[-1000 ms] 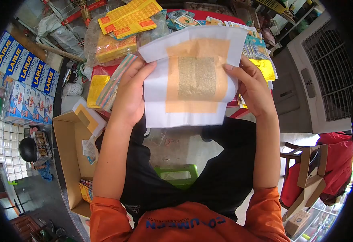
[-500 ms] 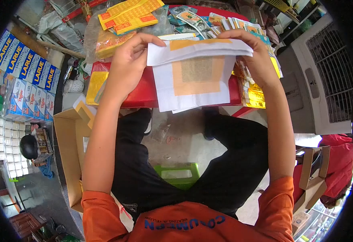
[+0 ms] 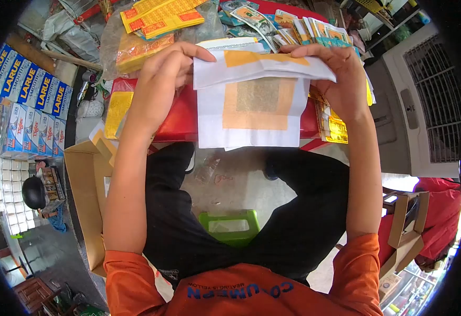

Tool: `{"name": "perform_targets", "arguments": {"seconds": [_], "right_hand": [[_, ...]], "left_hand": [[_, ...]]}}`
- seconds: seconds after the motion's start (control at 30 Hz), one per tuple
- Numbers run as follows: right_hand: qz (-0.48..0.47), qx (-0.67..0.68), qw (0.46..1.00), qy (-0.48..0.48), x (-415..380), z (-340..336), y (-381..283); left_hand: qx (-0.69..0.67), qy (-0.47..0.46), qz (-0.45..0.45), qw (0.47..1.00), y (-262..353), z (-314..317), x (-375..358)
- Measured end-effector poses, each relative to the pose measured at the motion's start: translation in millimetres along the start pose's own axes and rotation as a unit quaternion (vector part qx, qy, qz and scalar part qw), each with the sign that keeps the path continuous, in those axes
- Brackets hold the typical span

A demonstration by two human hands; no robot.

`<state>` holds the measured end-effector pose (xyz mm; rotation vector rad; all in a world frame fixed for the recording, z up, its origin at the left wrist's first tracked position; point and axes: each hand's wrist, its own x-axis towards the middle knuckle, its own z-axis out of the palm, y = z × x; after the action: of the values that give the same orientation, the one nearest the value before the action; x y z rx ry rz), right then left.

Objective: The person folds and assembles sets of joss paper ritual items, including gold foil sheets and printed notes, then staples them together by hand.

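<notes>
Between my hands hangs a stack of white paper sheets (image 3: 209, 116), each with an orange square and a dull gold patch in its middle. Its top edge is folded over toward me. My left hand (image 3: 170, 73) pinches the upper left corner, thumb in front. At the upper right corner my right hand (image 3: 341, 73) grips the fold, its fingers partly behind the paper. The sheets hang in front of the edge of a red table (image 3: 180, 118). Behind them lie printed notes (image 3: 320, 34) in a fanned pile and yellow printed paper strips (image 3: 162, 18).
Left of my legs stands an open cardboard box (image 3: 86, 184). A green plastic stool (image 3: 229, 226) is between my knees. Stacked drink cartons (image 3: 30, 100) stand far left, and a white grilled appliance (image 3: 425, 105) is at the right. Gold packets (image 3: 336, 126) lie by the table's right edge.
The folded top has been drawn a little further down and to the right at its right end. Both hands keep hold of the sheets. The whole view has shifted slightly.
</notes>
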<state>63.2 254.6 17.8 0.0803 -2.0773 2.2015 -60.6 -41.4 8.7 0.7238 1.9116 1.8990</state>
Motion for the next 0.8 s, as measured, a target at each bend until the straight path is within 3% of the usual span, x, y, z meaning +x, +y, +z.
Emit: {"name": "perform_targets", "arguments": {"seconds": [0.07,0.1,0.17,0.2,0.27,0.3,0.33,0.4,0.43,0.5,0.67,0.8], "right_hand": [[0.061,-0.046,0.993,0.088,1,9,-3],[0.061,-0.047,0.993,0.088,1,11,-2],[-0.025,-0.147,0.982,0.118,-2,15,1],[-0.025,-0.147,0.982,0.118,-5,21,-1],[-0.119,-0.228,0.952,0.166,-12,37,-10],[-0.18,-0.348,0.912,0.118,-17,33,-16],[-0.181,-0.347,0.913,0.117,-22,39,-20],[-0.282,-0.595,0.748,0.085,-37,52,-25],[-0.282,-0.596,0.747,0.084,-44,58,-26],[-0.207,-0.646,0.734,-0.037,-54,68,-23],[-0.157,-0.664,0.729,-0.056,-63,59,-5],[-0.157,-0.613,0.769,-0.091,-58,38,-1]], "left_hand": [[-0.086,-0.014,0.013,0.996,5,6,-1],[-0.086,-0.013,0.013,0.996,3,8,-1],[0.036,0.015,0.07,0.997,-3,11,-2],[0.035,0.015,0.07,0.997,-4,12,-2],[0.047,0.03,0.063,0.996,-5,13,-2],[0.048,0.032,0.063,0.996,-7,12,-1],[0.054,0.04,0.074,0.995,-10,11,0],[0.059,0.048,0.085,0.993,-11,12,-1],[0.06,0.043,0.077,0.994,-11,13,-2],[0.06,0.037,0.069,0.995,-12,14,-2],[0.256,0.068,0.144,0.953,-20,15,-4],[0.348,0.095,0.157,0.919,-14,19,-9]]}}
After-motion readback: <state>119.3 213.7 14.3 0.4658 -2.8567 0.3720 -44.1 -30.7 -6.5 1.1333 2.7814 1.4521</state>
